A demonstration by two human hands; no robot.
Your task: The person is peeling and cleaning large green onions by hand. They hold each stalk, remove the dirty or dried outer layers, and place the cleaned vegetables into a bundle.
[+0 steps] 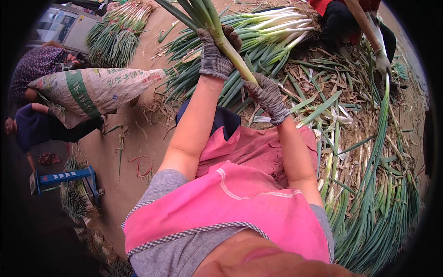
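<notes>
Gripping one green onion (236, 57), left hand (216, 54) wrapped around its yellow-green stem (226, 46), right hand (268, 98) seemingly closed on the base, leaves (205, 14) darker.

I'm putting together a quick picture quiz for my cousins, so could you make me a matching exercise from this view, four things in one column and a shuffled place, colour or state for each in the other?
Things
1. Left hand
2. Sack
3. Right hand
4. Apron

Matches
A. Bright pink
B. Around the lower end of the green onion
C. Pale, toward the picture's left
D. Gripping that onion just below its spreading leaves

Right pairs: 1-D, 2-C, 3-B, 4-A
</notes>
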